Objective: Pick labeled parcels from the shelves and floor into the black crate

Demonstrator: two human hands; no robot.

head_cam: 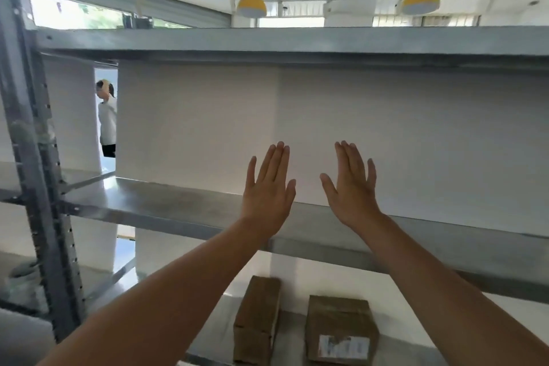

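Both hands, left hand (269, 187) and right hand (350, 186), flat, empty, above two cardboard parcels (341, 331), one label seemingly blurred.

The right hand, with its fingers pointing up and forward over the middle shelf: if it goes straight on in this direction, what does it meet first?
Probably the white back panel behind the shelf. The right hand is open and flat, nothing shows between its fingertips and that panel, though depth is hard to judge here.

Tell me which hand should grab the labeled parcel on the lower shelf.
Right, probably. The labeled parcel lies on the lower shelf, below the right hand and beside its forearm. The left hand is nearer the narrower box, whose label isn't visible. Both hands are open and empty.
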